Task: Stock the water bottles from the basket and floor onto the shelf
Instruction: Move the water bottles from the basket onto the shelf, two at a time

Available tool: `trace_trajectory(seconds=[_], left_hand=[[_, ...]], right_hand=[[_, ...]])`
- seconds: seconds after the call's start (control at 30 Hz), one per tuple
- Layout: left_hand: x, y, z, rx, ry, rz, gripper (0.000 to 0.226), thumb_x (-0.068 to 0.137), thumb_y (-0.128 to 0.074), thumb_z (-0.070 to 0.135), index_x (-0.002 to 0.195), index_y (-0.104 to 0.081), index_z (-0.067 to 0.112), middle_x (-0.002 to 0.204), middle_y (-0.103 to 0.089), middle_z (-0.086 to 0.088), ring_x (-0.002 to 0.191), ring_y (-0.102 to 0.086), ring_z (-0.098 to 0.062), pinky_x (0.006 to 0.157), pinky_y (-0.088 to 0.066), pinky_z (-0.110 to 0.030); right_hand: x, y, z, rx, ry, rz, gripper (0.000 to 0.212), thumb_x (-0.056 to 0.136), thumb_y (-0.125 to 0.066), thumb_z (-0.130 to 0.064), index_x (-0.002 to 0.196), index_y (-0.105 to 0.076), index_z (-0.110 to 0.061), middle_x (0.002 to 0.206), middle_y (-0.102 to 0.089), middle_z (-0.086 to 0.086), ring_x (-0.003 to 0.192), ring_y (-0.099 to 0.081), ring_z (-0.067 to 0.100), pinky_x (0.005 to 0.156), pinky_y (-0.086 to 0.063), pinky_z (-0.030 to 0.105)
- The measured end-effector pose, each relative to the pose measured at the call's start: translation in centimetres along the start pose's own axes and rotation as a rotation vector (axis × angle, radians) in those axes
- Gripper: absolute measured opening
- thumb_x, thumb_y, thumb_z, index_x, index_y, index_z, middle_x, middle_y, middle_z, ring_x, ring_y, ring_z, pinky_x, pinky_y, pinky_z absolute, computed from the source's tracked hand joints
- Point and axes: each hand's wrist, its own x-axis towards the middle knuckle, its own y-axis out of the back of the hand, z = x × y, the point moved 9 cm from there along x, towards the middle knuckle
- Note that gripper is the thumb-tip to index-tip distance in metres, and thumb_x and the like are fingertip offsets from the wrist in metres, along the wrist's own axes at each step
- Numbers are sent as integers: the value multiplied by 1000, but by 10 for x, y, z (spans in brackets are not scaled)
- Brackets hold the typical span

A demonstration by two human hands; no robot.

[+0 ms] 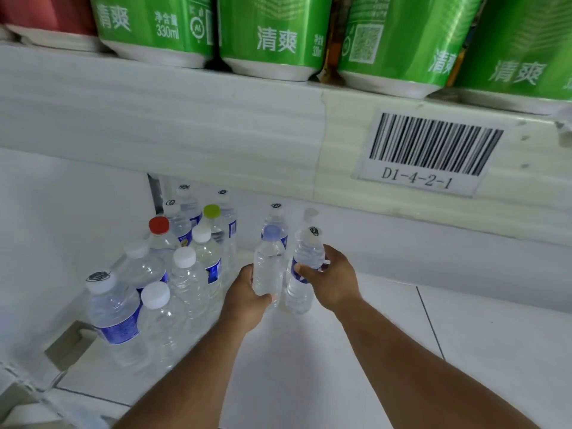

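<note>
Both arms reach forward onto the white shelf (356,335), each hand wrapped around a clear water bottle standing upright on it. The left hand (244,300) closes its grip around the lower body of the bottle with the pale blue cap (268,264), fingers curled round its front and the thumb side to the left. The right hand (332,278) closes its grip on the bottle with the white scribbled cap (305,267), pinching it at the blue label band, the thumb across the front and the fingers behind. The two held bottles stand just beside each other, nearly touching, between the two hands. Directly behind them stands another bottle with a marked cap (276,216), and a faint further one shows to its right. To the left, apart from the left hand, a cluster of bottles (173,267) stands upright in rows against the shelf's side wall, most with white caps, one with a red cap (159,225) and one with a lime-green cap (212,211). Above, the edge of the upper shelf (185,119) carries a barcode label (428,151) reading D1-4-2-1, and green cans (272,35) stand in a row on top of it.
</note>
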Motion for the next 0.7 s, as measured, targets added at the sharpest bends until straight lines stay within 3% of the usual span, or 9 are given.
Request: trace_trajectory(seconds=[0.1, 0.27, 0.4, 0.57, 0.7], left_hand=[[3, 0, -2, -12, 8, -9, 60, 73, -79, 13, 127, -52, 25, 114, -65, 8, 105, -63, -16, 87, -52, -31], [4, -2, -5, -20, 5, -44, 51, 78, -76, 10, 119, -53, 30, 107, -67, 14, 104, -65, -12, 88, -52, -29], [6, -4, -6, 5, 1, -62, 53, 79, -74, 11, 124, -54, 28, 112, -68, 13, 105, -65, -11, 96, -53, -36], [7, -8, -3, 28, 11, -71, 52, 82, -73, 11, 127, -52, 26, 114, -66, 11, 107, -64, -13, 94, -52, -32], [4, -9, -1, 58, 26, -69, 63, 84, -72, 12, 139, -46, 25, 126, -61, 8, 116, -58, -15, 102, -48, -36]], right_hand=[[4, -2, 2, 1, 3, 1, 17, 71, -76, -22, 86, -69, -26, 78, -73, -5, 75, -71, 18, 76, -59, 39], [7, -1, 3, 5, 18, 6, 20, 74, -77, -24, 91, -67, -31, 84, -73, -8, 79, -70, 15, 78, -58, 36], [11, 0, 3, 3, 30, -5, 23, 78, -77, -23, 96, -65, -31, 87, -71, -12, 82, -69, 11, 80, -59, 35], [13, 1, 9, 33, 8, -16, 35, 75, -80, -26, 101, -62, -41, 95, -70, -17, 91, -67, 10, 83, -56, 31], [9, -2, 14, 29, -19, -42, 34, 75, -80, -25, 98, -61, -41, 97, -69, -16, 94, -66, 10, 80, -53, 26]])
